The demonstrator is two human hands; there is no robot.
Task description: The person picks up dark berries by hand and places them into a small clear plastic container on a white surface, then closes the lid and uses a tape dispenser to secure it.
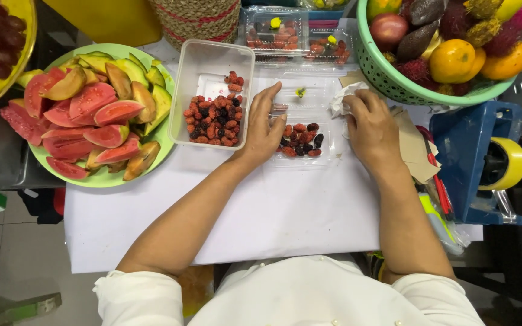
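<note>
My left hand point(263, 125) rests on the white table, fingers spread, touching the left side of a small clear clamshell box point(327, 148) that holds a few red and dark berries point(301, 138). Just left of that hand stands a larger clear tub point(206, 63) with many of the same berries point(214, 119) piled at its near end. My right hand point(371, 124) is closed on a crumpled white tissue point(342, 99) at the right edge of the small box.
A green plate point(167, 142) of cut pink guava and avocado wedges sits at left. Two closed berry boxes point(276, 27) lie at the back. A green basket point(382, 75) of mixed fruit stands at back right, a blue tape dispenser point(478, 157) beside it.
</note>
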